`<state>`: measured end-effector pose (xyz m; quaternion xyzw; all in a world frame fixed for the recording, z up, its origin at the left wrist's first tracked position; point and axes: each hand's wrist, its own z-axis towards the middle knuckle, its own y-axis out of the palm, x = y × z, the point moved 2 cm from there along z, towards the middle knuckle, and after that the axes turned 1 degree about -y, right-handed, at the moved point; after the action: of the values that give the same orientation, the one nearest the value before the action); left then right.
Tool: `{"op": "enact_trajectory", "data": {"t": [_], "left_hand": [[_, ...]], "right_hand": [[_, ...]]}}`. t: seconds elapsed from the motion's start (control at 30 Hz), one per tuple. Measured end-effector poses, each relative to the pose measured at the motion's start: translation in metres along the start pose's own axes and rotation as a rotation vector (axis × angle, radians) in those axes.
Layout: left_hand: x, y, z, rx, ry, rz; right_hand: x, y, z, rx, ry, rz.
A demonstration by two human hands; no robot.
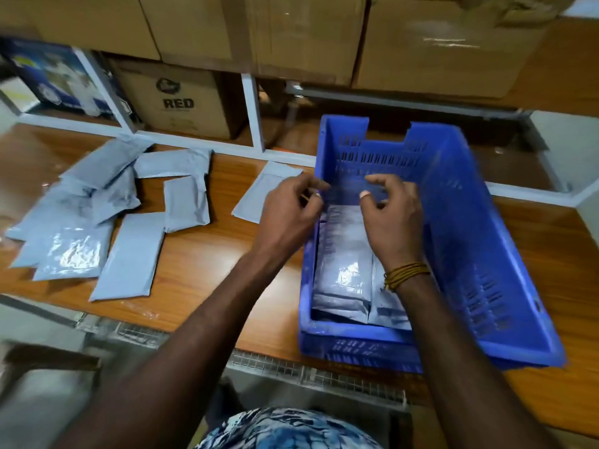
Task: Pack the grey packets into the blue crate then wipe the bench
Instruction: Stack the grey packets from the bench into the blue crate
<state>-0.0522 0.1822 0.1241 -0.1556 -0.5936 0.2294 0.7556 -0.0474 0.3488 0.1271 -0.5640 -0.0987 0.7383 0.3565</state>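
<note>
Landmark: a blue slotted plastic crate [460, 241] sits on the brown wood-grain bench [201, 260], toward the bench's right end.
Packets in crate: flat grey plastic packets [343, 254] lie stacked against the crate's left wall, with another grey packet [385, 306] beside them near the crate's front wall.
Left hand: the person's left hand [288, 215] hovers over the crate's left rim, fingers loosely curled; motion blur hides whether the fingertips pinch anything.
Right hand: the person's right hand [392, 218] hangs inside the crate above the stacked packets, fingers bent and spread, with nothing clearly held; a yellow thread band [405, 273] circles its wrist.
Nearest loose packet: one grey packet [265, 192] lies flat on the bench just left of the crate, partly behind the left hand.
Loose pile: a scatter of overlapping grey packets [107, 215] lies well left of the crate.
Behind crate: white shelf framing [252, 115] holds brown cardboard cartons [181, 102], one printed "RED".
Above: larger taped cardboard boxes [421, 43] sit on the shelf over the crate.
</note>
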Motion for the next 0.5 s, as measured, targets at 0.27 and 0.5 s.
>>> {"op": "enact_trajectory", "data": {"t": [0.27, 0.5], "left_hand": [[-0.122, -0.059, 0.007, 0.122, -0.289, 0.148], [-0.201, -0.097, 0.039, 0.044, -0.374, 0.347]], "right_hand": [[-0.073, 0.112, -0.007, -0.337, -0.097, -0.035], [-0.083, 0.228, 0.006, -0.674, 0.036, -0.329]]}}
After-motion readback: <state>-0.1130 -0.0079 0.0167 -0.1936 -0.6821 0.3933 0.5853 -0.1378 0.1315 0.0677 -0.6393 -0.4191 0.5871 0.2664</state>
